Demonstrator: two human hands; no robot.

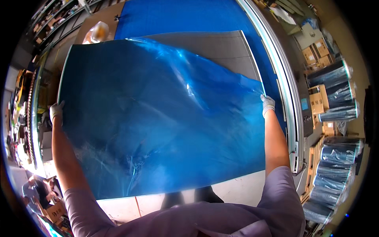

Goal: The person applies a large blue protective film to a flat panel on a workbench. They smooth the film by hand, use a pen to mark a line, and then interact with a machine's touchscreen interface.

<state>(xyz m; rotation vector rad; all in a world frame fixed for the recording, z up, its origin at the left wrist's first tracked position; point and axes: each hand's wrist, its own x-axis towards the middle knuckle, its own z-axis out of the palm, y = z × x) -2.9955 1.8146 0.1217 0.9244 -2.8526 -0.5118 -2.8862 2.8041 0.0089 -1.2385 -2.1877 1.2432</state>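
A large sheet point(213, 46) with a dark grey face spans the space between my arms. Glossy blue plastic film point(166, 130) covers most of it, wrinkled and shiny near the middle. Toward the far right the film is folded back, baring a grey triangle with a pale edge. My left hand point(56, 111), in a light glove, grips the sheet's left edge. On the right edge, my gloved right hand point(267, 105) is closed where the film gathers in creases at the sheet's border. Fingers under the sheet are hidden on both sides.
Beneath and beyond lies a blue work table point(181, 17), with a long metal rail point(282, 67) along its right. A clear plastic bag point(98, 32) sits at the far left. Wrapped dark rolls point(333, 166) and cardboard boxes point(318, 49) stand right. Another person point(35, 191) is at lower left.
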